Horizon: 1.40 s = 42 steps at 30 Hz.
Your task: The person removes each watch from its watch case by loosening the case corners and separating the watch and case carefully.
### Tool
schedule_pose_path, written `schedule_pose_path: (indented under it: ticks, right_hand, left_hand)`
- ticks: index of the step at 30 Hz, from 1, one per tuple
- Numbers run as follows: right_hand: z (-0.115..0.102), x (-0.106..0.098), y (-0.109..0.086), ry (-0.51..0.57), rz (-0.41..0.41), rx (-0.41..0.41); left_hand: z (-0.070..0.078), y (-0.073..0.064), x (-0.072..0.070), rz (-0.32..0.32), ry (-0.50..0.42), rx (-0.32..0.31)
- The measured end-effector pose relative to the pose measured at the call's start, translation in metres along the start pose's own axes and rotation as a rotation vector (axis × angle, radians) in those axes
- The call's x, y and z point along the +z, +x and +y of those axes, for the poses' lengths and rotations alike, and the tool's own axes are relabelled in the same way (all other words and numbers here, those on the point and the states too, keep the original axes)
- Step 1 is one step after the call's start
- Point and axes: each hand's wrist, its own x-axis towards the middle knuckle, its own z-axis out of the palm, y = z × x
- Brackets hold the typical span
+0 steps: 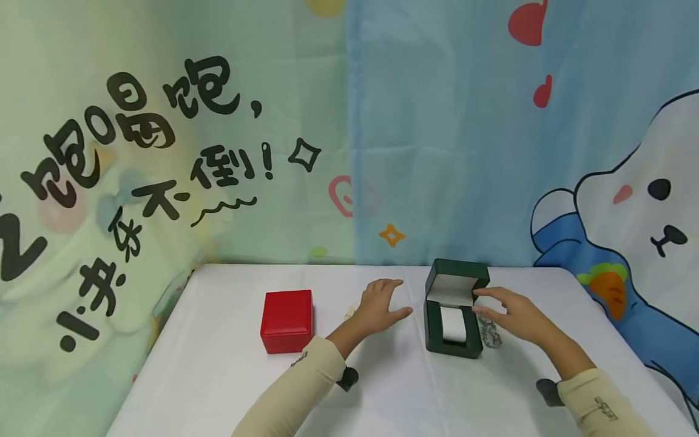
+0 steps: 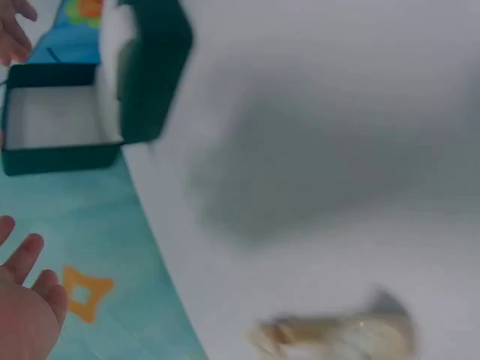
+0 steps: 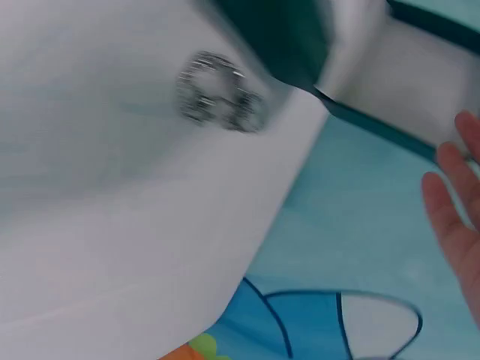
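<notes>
A dark green box stands with its lid raised, a white cushion inside it. My right hand is at the box's right side, fingers extended near the lid edge; whether they touch it I cannot tell. Below that hand lies a silver linked band, perhaps a watch or bracelet, on the table. My left hand hovers left of the box with fingers apart, holding nothing. Under and behind it lies a gold-coloured watch-like item, blurred in the left wrist view and mostly hidden in the head view.
A closed red box sits on the white-covered table, left of my left hand. Behind the table hangs a printed curtain with lettering and a cartoon animal. The table's far edge runs just behind the green box.
</notes>
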Motion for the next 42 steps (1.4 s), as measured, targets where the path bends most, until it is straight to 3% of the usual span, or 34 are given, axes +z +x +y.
schedule_pose_path:
  ticks: [4, 9, 12, 17, 23, 27, 31, 35, 42]
  right_hand:
    - [0.002, -0.015, 0.011, 0.091, 0.077, 0.152]
    - [-0.001, -0.006, 0.033, 0.238, 0.039, 0.274]
    - [-0.007, 0.006, 0.039, 0.310, -0.008, 0.300]
    - [-0.021, 0.017, 0.038, 0.413, -0.021, 0.306]
    - [-0.035, 0.011, 0.032, 0.346, 0.039, 0.284]
    - [-0.043, 0.014, 0.022, 0.293, 0.105, 0.296]
    - [-0.049, 0.024, 0.013, 0.298, 0.220, 0.292]
    - [-0.052, 0.035, 0.008, 0.339, 0.280, 0.296]
    - [-0.049, 0.052, 0.000, 0.381, 0.358, 0.292]
  left_hand:
    - [0.010, 0.019, 0.001, -0.004, -0.182, -0.020]
    - [0.027, 0.039, 0.008, 0.018, -0.422, -0.134]
    - [0.035, 0.045, 0.011, 0.061, -0.410, -0.172]
    - [0.037, 0.042, 0.009, 0.085, -0.359, -0.174]
    - [0.038, 0.038, -0.003, 0.113, -0.443, -0.105]
    - [0.040, 0.031, -0.004, 0.136, -0.473, -0.092]
    - [0.041, 0.021, 0.001, 0.191, -0.523, -0.094]
    - [0.037, 0.011, 0.009, 0.264, -0.569, -0.071]
    - [0.031, -0.001, 0.021, 0.356, -0.536, 0.008]
